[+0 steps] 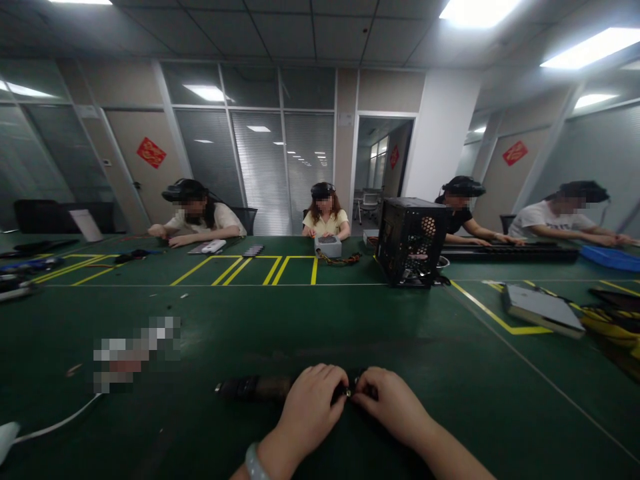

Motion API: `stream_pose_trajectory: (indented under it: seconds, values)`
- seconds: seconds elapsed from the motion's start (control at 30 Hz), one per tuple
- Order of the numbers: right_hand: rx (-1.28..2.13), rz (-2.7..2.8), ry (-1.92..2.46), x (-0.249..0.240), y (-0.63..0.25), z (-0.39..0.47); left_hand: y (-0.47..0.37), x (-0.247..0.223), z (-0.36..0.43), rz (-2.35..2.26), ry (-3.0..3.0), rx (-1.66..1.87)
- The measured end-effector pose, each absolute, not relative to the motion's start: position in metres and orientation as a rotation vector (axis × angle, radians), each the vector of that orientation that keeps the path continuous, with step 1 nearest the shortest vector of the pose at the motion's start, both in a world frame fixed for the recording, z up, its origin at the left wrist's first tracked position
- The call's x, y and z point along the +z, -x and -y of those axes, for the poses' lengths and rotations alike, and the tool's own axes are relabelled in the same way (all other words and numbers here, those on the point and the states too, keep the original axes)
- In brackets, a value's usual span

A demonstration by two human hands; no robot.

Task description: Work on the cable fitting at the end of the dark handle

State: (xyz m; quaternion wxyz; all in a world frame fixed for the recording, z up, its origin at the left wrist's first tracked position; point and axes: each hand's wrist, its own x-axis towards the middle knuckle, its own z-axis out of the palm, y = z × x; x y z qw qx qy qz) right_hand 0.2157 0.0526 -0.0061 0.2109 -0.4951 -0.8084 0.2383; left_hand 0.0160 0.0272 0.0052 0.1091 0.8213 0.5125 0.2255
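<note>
A long, dark, rod-shaped tool (270,388) lies across the near part of the green table, with a small metal tip at its left end. My left hand (315,400) is closed over the tool's right part, thumb and fingertips drawn together. Close beside it, my right hand (387,403) pinches at the tool's right end. A tiny shiny metal piece (349,393) shows between the two sets of fingertips. The fingers hide most of that end, so what the right hand grips cannot be made out.
A white cable (60,427) runs to a blurred-out object on the left. Across the green table (300,320) stand a black computer case (413,243) and a grey power supply (327,247). A silver flat box (543,310) lies right. Several people work along the far side.
</note>
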Motion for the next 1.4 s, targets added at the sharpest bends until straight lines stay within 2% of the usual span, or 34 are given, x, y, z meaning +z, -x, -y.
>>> stream_pose_trajectory:
  seconds: [1.4]
  values:
    - [0.728,2.285,1.403,-0.0003,-0.2135,-0.055,-0.0138,0.0091,-0.0267,-1.479,-2.474,0.602]
